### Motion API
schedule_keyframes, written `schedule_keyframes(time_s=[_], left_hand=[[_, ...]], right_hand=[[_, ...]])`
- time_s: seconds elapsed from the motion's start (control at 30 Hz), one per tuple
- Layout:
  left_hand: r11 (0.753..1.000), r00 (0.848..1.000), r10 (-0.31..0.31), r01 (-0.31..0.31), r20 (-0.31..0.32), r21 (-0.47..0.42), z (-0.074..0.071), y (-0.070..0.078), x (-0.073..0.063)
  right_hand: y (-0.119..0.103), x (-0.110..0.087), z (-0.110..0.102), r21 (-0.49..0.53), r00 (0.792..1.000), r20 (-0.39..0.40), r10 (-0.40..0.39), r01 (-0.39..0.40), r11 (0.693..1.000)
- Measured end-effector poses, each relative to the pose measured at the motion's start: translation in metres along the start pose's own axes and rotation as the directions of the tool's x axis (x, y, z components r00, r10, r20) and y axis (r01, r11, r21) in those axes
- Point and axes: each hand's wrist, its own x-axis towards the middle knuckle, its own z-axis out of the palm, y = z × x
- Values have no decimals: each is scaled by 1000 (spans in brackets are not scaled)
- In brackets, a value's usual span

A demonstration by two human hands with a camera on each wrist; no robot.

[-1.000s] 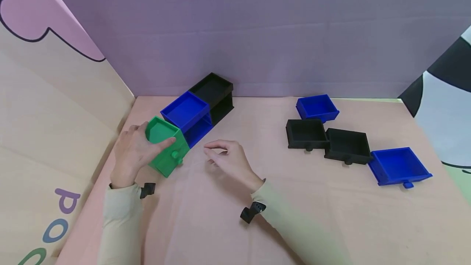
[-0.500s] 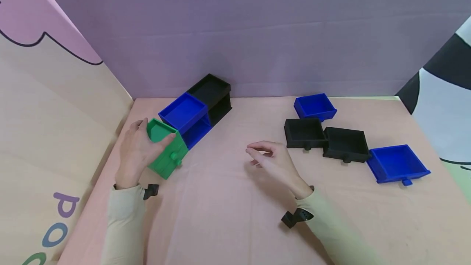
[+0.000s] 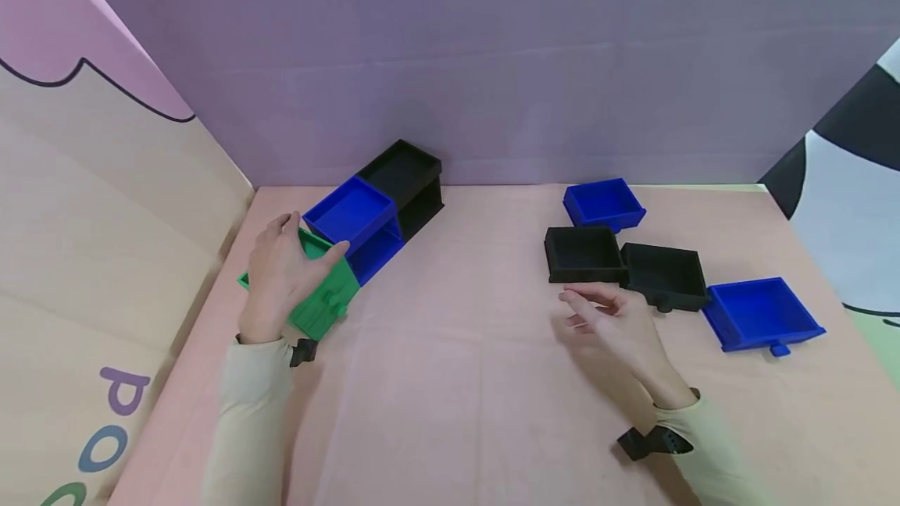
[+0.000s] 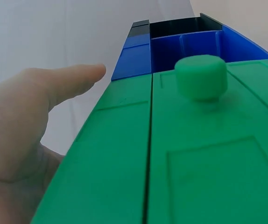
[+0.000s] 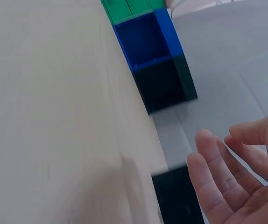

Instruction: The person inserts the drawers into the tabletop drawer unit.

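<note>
My left hand (image 3: 284, 276) lies over the top of a green box (image 3: 329, 297) with small round knobs on its front. In the left wrist view the thumb (image 4: 78, 77) is straight and stands off the box's edge. Beside the green box stands a blue open-fronted drawer casing (image 3: 351, 213), then a black drawer casing (image 3: 402, 170), in one slanting row. My right hand (image 3: 619, 326) holds nothing. Its fingers are loosely bent, just in front of a black drawer (image 3: 580, 252); its fingertips overlap that drawer's lower edge in the head view.
A second black drawer (image 3: 663, 272) lies to the right, with a blue drawer (image 3: 765, 312) further right and another blue drawer (image 3: 603, 201) behind. Purple cloth (image 3: 506, 100) rises behind the pink table cover (image 3: 422, 389); a printed side panel (image 3: 105, 256) stands at left.
My right hand has moved right across the table to the black drawers. My left hand has shifted slightly right over the green box, uncovering its left corner. The casings and drawers stay put.
</note>
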Motion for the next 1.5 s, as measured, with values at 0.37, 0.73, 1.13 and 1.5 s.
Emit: schedule_keyframes(time_s=[0.37,0.73,1.13,1.5], left_hand=[[999,999,4,-6,33,54,13,6,12],[999,995,-36,35,-95,-11,28,0,11],[999,989,-30,23,-147,-48,32,0,13],[997,994,-32,24,-104,-76,32,1,15]], right_hand=[[38,-19,-71,-57,981,-176,78,-89,994],[77,-45,-130,393,892,-355,279,-129,911],[110,-46,-165,203,612,-463,642,-632,748],[150,-45,-174,-27,713,-391,582,-641,767]])
